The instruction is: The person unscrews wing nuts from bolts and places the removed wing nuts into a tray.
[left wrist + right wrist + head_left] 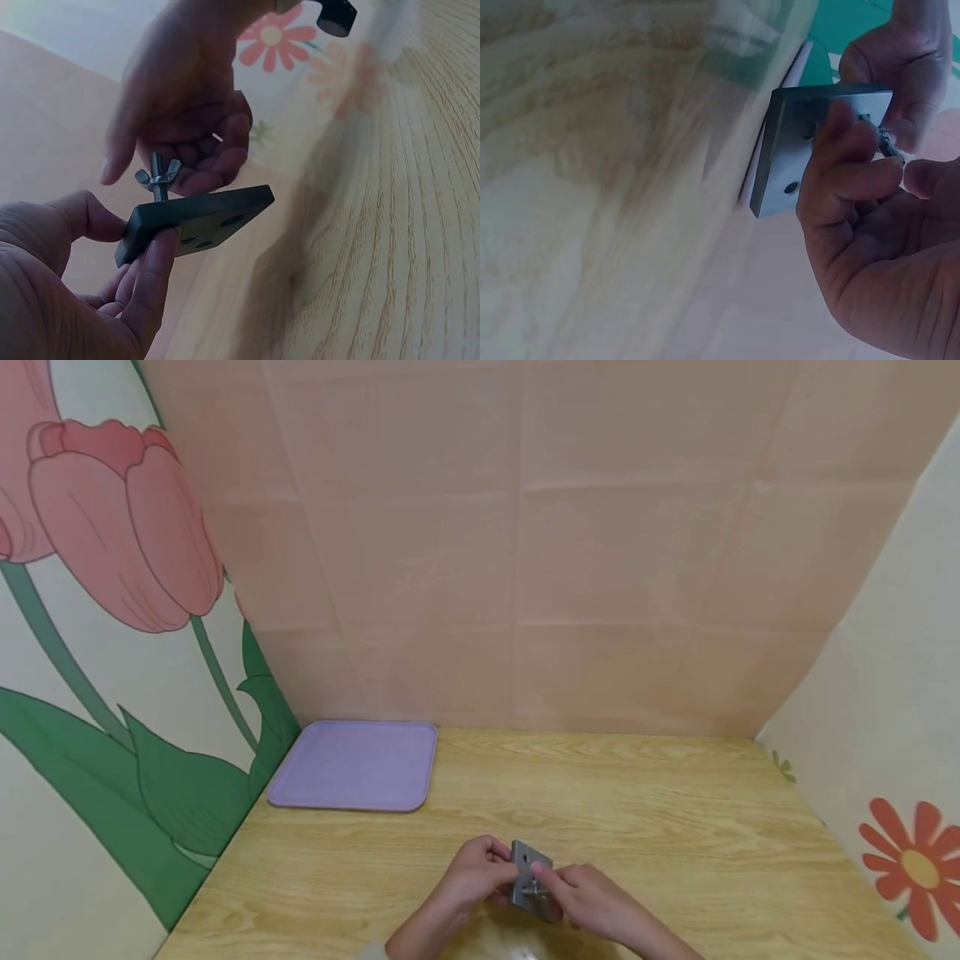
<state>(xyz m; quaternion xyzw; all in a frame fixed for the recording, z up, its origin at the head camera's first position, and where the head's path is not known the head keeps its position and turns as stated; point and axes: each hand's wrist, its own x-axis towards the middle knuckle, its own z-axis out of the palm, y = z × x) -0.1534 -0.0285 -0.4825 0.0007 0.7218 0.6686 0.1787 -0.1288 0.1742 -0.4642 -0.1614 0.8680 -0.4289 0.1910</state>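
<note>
The left hand (pixel 476 870) pinches a holed metal plate (pixel 780 165) above the tabletop (pixel 637 793); the right hand (pixel 596 897), thumb parted from loosely curled fingers, is at the plate's wing nut (pixel 158 179). A lilac tray (pixel 352 764) lies beyond the left hand, leftward.
</note>
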